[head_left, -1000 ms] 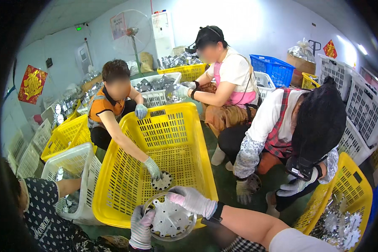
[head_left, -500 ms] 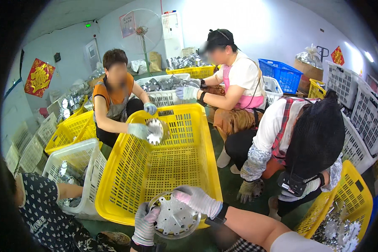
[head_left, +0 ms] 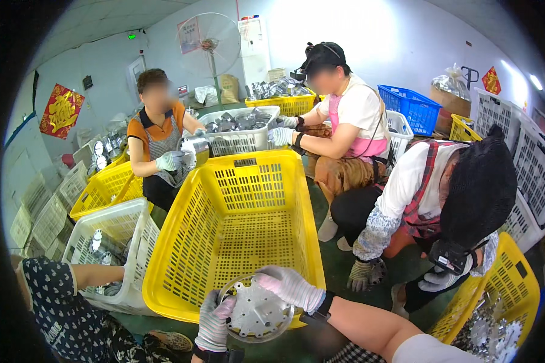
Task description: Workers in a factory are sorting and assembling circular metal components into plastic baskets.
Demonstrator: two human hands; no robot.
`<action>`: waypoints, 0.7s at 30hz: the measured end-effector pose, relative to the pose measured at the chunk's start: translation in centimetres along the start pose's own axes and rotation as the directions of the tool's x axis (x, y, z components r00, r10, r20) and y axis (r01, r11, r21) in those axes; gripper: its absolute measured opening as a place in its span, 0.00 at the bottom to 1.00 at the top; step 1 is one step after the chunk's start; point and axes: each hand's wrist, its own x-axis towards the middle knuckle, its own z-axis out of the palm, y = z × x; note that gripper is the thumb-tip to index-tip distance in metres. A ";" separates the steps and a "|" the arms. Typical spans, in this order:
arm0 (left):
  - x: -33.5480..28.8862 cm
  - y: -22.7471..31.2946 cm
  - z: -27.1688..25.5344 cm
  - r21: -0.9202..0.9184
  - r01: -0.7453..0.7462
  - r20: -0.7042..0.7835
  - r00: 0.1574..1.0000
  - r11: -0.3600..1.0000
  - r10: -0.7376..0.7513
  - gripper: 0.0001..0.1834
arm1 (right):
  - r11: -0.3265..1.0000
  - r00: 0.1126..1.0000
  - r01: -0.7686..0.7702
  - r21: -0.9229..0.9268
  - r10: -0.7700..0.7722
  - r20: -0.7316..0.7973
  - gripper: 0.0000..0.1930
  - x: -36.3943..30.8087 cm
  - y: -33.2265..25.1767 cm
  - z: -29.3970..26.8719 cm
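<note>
A round silver metal disc with several holes and a clear-looking outer rim [head_left: 252, 316] is held between my two hands, over the near edge of the yellow basket [head_left: 257, 162]. Striped gloves cover both. At the disc's left rim, the fingers of my left hand [head_left: 213, 322] are closed on its edge, thumb on the face. My right hand [head_left: 293, 287] grips the upper right rim from above, its pinkish fingertips on the face. Just beyond the disc, the slotted floor of the basket shows.
Across the basket, a person in orange holds a toothed metal part [head_left: 195, 152]. A person in a dark hood crouches at right beside a yellow basket of metal parts [head_left: 527, 290]. A white crate [head_left: 144, 242] stands at left, where another person reaches in.
The person in orange has drawn the toothed part back from over the yellow basket toward their body. My hands keep hold of the disc; the view has shifted slightly.
</note>
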 end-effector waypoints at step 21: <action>-2.4 3.4 -1.1 0.043 0.124 -0.222 0.969 0.991 -0.111 0.25 | 0.630 0.758 0.620 -0.467 -0.635 0.150 0.29 -2.8 -3.1 2.3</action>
